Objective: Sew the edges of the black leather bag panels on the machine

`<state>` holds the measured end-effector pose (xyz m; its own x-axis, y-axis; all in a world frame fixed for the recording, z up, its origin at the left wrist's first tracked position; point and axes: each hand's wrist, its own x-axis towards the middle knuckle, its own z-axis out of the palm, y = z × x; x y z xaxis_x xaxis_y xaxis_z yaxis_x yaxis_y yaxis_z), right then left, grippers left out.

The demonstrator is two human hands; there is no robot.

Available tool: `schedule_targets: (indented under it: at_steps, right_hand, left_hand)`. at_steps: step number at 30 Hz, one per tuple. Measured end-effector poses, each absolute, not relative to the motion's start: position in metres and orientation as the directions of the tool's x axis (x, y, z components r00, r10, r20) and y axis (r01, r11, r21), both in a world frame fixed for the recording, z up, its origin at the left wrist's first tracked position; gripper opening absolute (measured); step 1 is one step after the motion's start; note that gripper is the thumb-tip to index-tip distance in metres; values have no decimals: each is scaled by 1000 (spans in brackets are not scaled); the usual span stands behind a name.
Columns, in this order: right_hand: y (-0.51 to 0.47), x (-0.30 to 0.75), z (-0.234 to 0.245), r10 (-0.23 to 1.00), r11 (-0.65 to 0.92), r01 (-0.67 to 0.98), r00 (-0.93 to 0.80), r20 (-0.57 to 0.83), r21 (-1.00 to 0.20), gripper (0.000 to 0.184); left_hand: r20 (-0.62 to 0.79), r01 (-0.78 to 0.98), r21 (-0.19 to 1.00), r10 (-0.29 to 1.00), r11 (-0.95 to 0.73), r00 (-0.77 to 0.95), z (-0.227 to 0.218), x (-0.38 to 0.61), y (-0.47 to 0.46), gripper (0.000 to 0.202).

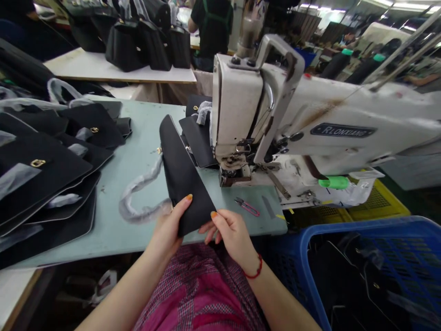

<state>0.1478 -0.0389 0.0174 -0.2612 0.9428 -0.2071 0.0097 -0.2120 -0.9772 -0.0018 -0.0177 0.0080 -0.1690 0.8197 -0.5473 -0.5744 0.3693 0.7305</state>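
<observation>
Black bag piece (186, 179) is held at a slant over the near part of the counter (113, 184), its low end between the left fingers (182, 208) and right fingers (222, 221), its other end pointed away from them.

Well to the left of the left fingers, a pile of black bag parts (41, 161) is spread along the counter, with gold clasps and translucent wrapping seen on it. Farther beyond the fingers on that side, upright black bags (126, 48) are ranged on a white-topped counter (79, 69). Nearer, just left of the left fingers, a wrapped handle (129, 202) is curved, its near end partly hidden behind them.

The piece is gripped by the left fingers, thumb on top. Ahead of both hands, more black parts (200, 142) are laid beside the machine. At the low right corner, the piece is touched by the right thumb, the other right fingers being bent just below the edge; whether it is pinched there cannot be told.

Ahead and to the right of the right fingers, a white sewing machine (237, 96) is set, with pink-handled snips (248, 207) left near its foot. Farther right, black parts are contained in a blue basket (344, 225).
</observation>
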Motion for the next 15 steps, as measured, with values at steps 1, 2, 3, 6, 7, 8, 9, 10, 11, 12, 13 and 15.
schedule_targets:
  at_steps: [1,2,3,6,7,8,9,10,11,12,13,15]
  right_hand:
    - [-30,149,14,946,-218,-14,-250,-208,-976,42]
    - [-22,150,10,950,-225,-35,-230,-211,-974,42]
    - [-13,151,6,954,-232,-52,-206,-217,-971,42]
    - [8,153,-2,962,-244,-82,-143,-231,-966,41]
    - [14,154,-3,965,-241,-88,-128,-229,-967,41]
    - [20,154,-3,967,-236,-93,-116,-225,-967,41]
    - [24,154,-3,970,-230,-99,-101,-220,-968,42]
    - [28,154,-3,973,-225,-106,-86,-216,-969,42]
    - [30,154,-3,974,-221,-113,-71,-214,-969,42]
    - [32,154,-3,975,-218,-119,-57,-213,-969,42]
    - [33,153,-3,975,-220,-125,-48,-216,-967,42]
    - [34,152,-3,974,-225,-136,-40,-222,-965,42]
  left_hand:
    - [-528,-561,745,833,360,-167,8,0,-5,34]
    - [-511,-548,757,845,355,-159,7,2,7,33]
    - [-501,-536,765,854,358,-144,7,4,19,32]
    - [-481,-501,785,869,365,-120,4,10,51,29]
    - [-473,-491,791,874,364,-114,3,11,60,29]
    - [-459,-483,799,882,357,-107,2,12,68,29]
    - [-440,-475,810,892,344,-104,1,13,75,30]
    - [-419,-466,822,902,327,-105,-1,13,81,31]
    - [-401,-455,833,910,315,-104,-2,13,86,33]
    - [-387,-440,844,916,308,-102,-4,13,90,35]
    - [-376,-423,853,922,305,-94,-6,13,93,37]
    - [-361,-397,865,930,306,-69,-8,12,97,39]
